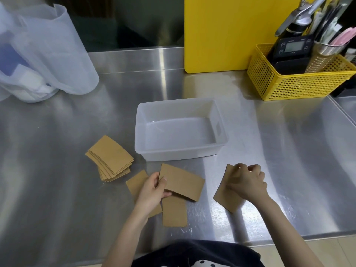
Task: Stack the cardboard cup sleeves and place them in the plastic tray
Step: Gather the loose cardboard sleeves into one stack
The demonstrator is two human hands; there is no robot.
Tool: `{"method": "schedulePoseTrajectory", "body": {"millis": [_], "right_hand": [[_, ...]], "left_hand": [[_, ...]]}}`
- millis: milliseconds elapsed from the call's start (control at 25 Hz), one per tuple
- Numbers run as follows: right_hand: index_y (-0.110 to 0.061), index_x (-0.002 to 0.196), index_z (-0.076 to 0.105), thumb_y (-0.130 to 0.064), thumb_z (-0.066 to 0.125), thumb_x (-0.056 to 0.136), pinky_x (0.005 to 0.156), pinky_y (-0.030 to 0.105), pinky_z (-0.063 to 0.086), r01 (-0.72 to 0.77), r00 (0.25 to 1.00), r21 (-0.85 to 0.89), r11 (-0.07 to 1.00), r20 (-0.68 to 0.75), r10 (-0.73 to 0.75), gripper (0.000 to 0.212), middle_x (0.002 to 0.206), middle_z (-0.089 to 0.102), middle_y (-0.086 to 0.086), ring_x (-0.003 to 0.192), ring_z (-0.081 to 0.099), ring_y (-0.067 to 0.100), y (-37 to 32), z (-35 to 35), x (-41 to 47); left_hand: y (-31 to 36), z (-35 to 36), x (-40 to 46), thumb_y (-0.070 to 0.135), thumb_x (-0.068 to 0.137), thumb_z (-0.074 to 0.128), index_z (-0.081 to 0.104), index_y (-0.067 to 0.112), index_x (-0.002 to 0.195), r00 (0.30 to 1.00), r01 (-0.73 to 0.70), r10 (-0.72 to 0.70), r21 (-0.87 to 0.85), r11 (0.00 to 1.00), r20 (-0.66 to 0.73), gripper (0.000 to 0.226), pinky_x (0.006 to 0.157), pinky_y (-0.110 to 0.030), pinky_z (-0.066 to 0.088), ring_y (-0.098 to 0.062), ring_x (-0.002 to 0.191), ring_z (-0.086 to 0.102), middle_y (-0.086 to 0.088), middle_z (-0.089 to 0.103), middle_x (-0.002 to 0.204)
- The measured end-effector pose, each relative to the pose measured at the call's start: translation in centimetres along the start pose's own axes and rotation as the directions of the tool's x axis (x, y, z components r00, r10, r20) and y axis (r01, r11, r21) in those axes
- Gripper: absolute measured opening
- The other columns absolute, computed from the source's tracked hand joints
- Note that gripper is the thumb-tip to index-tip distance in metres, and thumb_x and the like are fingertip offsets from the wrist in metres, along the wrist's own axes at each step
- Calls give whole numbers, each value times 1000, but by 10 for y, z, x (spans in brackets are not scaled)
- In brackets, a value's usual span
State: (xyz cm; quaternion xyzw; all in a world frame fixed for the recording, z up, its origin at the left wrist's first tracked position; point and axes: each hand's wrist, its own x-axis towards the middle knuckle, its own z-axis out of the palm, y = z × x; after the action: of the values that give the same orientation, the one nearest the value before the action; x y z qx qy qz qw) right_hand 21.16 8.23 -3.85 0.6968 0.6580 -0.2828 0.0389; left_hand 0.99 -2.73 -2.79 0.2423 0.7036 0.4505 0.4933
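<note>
dark spotted shirt (194, 253) nearest, left hand (152, 191) is pinching a flat brown cardboard sleeve (183, 182), right hand (246, 182) is closing fingertips on another brown sleeve (223, 197); best squaring edges before adding to the fanned brown sleeve stack (110, 158) beside the empty translucent plastic tray (173, 153).

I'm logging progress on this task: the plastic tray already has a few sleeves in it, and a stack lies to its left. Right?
Not quite. In the head view the plastic tray is empty. The stack of sleeves does lie on the counter to its left, and each hand holds a sleeve.
</note>
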Motion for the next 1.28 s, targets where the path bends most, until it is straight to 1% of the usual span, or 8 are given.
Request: {"method": "schedulePoseTrajectory", "body": {"millis": [280, 560, 720, 800, 960, 1080, 1160, 1280], "right_hand": [[-11, 118, 37, -14, 64, 74, 92, 40, 35, -21, 1000, 60, 998, 11, 21, 52, 122, 34, 19, 112, 36, 37, -1, -3, 4], [-20, 119, 45, 2, 46, 81, 54, 10, 39, 326, 934, 343, 881, 29, -357, 44, 91, 56, 10, 82, 52, 28, -12, -10, -7], [-24, 103, 51, -7, 52, 86, 58, 1, 38, 419, 885, 456, 785, -12, -466, 24, 83, 64, 1, 78, 59, 15, -34, -21, -19], [-23, 97, 54, -12, 52, 87, 61, 0, 39, 450, 855, 465, 762, 21, -518, 15, 85, 64, -3, 74, 57, 6, -49, -21, -23], [-15, 108, 59, -13, 51, 89, 65, 3, 39, 547, 774, 384, 743, 106, -624, 22, 96, 63, 0, 85, 55, 11, -77, -6, -25], [-13, 109, 60, -14, 52, 88, 71, 14, 36, 576, 769, 338, 744, 82, -634, 23, 102, 58, 7, 93, 56, 17, -89, 8, -23], [-13, 107, 60, -16, 56, 86, 64, 9, 35, 580, 774, 324, 748, 66, -629, 22, 94, 49, 4, 86, 53, 18, -92, 12, -22], [-12, 104, 60, -15, 58, 85, 64, -2, 35, 599, 765, 313, 737, 48, -642, 20, 89, 45, 2, 79, 48, 15, -95, 15, -22]], "left_hand": [[2, -1, -2, 12, 94, 36, 49, 23, 81, 1000, 6, -6, 6, 1000, 0, 21, 53, -5, 49, -13, 83, 57, 6, 58, 87], [3, -4, -2, 13, 93, 37, 50, 22, 85, 1000, -6, 6, -22, 1000, -2, 18, 53, -6, 50, -17, 88, 59, 5, 59, 90], [3, -5, -2, 12, 93, 37, 51, 20, 85, 1000, 7, -7, -32, 999, 4, 19, 53, -6, 50, -13, 82, 60, -2, 61, 95], [2, -6, -2, 16, 93, 38, 53, 11, 102, 999, 39, -39, -18, 999, 18, 18, 57, -7, 52, -11, 78, 63, -8, 60, 112], [6, -5, -5, 26, 93, 40, 24, 10, 139, 993, 114, -115, 41, 993, 24, 51, 59, -4, 50, -8, 74, 65, -7, 37, 144], [11, -4, -9, 30, 93, 37, 39, 16, 128, 995, 87, -88, 25, 996, 45, 38, 67, -10, 51, -9, 79, 66, 0, 48, 129], [14, -3, -13, 32, 92, 37, 47, 21, 112, 996, 70, -71, 19, 997, 56, 25, 74, -14, 49, -9, 79, 66, 4, 51, 117], [20, 1, -17, 25, 93, 40, 45, 26, 97, 997, 57, -56, -28, 998, 56, 7, 56, -8, 49, -10, 76, 62, 14, 50, 93]]}}
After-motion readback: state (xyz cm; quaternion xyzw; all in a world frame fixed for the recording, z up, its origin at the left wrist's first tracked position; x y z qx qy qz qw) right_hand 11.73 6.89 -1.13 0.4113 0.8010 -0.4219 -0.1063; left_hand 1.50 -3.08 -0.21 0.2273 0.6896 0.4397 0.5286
